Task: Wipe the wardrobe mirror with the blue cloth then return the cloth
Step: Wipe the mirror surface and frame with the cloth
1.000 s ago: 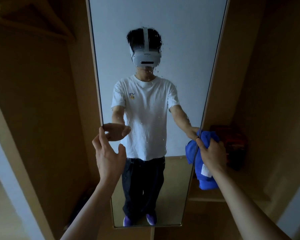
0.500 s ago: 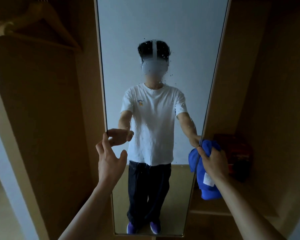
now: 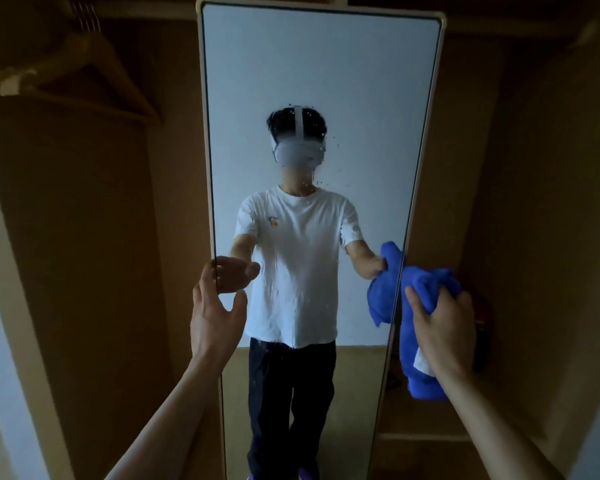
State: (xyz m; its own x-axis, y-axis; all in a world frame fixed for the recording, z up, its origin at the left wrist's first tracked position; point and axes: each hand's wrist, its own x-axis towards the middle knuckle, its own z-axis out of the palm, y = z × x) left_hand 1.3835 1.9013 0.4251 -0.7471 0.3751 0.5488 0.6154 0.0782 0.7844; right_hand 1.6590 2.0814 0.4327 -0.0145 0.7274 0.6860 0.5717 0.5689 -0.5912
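Observation:
The tall wardrobe mirror (image 3: 326,81) stands straight ahead, with water droplets speckling its middle. My right hand (image 3: 444,327) grips the bunched blue cloth (image 3: 420,368) just outside the mirror's right edge; a white label shows under my palm. My left hand (image 3: 215,317) is raised with fingers spread, its fingertips at the mirror's left edge at about waist height. The glass reflects a person in a white shirt, both hands and the cloth.
Wooden wardrobe walls flank the mirror. A wooden hanger (image 3: 77,77) hangs at the upper left. A dark red object (image 3: 482,327) sits on a shelf (image 3: 423,434) behind the cloth at the right.
The view has tilted upward, so the mirror's top edge now shows. Both hands keep about the same place against the mirror, and the cloth has risen slightly in my right hand.

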